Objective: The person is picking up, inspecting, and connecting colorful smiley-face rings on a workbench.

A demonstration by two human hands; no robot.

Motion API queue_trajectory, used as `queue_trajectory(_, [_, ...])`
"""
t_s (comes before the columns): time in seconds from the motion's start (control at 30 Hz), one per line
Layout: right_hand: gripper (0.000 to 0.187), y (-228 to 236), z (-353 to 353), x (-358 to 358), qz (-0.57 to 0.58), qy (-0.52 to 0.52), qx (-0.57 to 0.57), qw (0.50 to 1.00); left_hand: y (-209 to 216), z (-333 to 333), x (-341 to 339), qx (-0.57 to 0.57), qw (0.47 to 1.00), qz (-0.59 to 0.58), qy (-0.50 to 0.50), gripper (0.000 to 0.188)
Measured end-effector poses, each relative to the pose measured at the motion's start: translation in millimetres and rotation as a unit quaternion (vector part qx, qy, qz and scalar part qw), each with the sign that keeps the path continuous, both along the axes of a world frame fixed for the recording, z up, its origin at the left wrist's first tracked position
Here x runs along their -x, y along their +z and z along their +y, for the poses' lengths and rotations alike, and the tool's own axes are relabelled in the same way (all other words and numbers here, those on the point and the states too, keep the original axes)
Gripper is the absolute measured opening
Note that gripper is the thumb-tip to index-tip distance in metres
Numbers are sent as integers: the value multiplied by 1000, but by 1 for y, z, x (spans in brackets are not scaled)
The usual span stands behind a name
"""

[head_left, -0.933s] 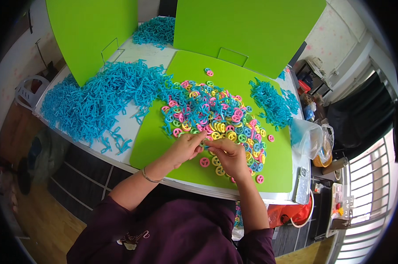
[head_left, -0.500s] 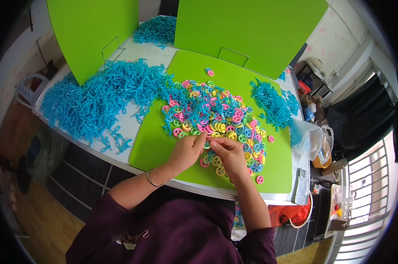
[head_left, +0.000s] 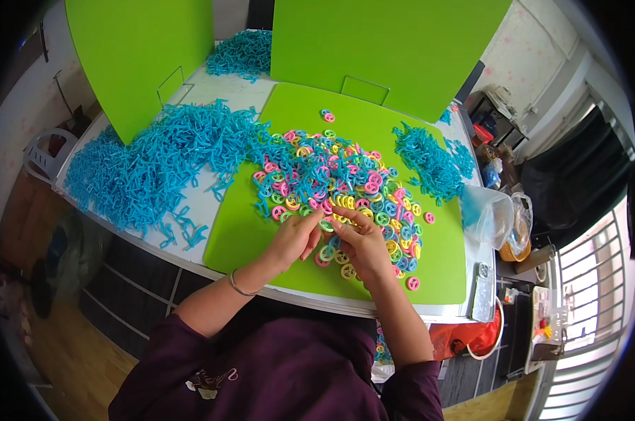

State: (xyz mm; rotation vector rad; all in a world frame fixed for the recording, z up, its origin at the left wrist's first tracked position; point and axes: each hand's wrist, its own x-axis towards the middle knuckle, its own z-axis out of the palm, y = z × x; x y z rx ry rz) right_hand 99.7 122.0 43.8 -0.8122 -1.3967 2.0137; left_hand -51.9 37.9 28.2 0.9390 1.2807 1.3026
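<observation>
Both hands are over the near side of a heap of small spoked plastic wheels [head_left: 345,271] in pink, yellow, green and blue. My left hand [head_left: 294,240] has its fingertips drawn together; whatever they hold is too small to make out. Close beside it, my right hand [head_left: 365,247] has thumb and index finger stretched toward the left fingertips, with a gap between them. A green wheel [head_left: 326,226] shows between the two hands; I cannot tell whether it is held or lies on the heap. Blue plastic clips [head_left: 310,177] are strewn over the wheels' far side.
A green board [head_left: 236,249] lies under the wheels on a white table. Large blue clip piles lie left [head_left: 145,165] and right [head_left: 430,161]. Upright green panels [head_left: 387,49] stand behind. A clear plastic bag [head_left: 487,216] and a phone [head_left: 481,291] are at the right edge.
The hands were pressed together at the fingertips and now are slightly apart. My right thumb and index finger have spread. The view has shifted a little.
</observation>
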Motion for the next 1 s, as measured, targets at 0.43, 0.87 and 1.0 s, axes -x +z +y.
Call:
queue_trajectory(0.43, [26,31,-11,-74,5,38,-100,994,0,-2,36,-211,929,69,295,18])
queue_trajectory(0.87, [36,68,-47,-209,-291,214,-431,827,-7,-37,83,-43,794,577,186,32])
queue_trajectory(1.0, [35,83,-45,-162,-292,243,-423,823,1,-29,68,-9,858,490,155,21])
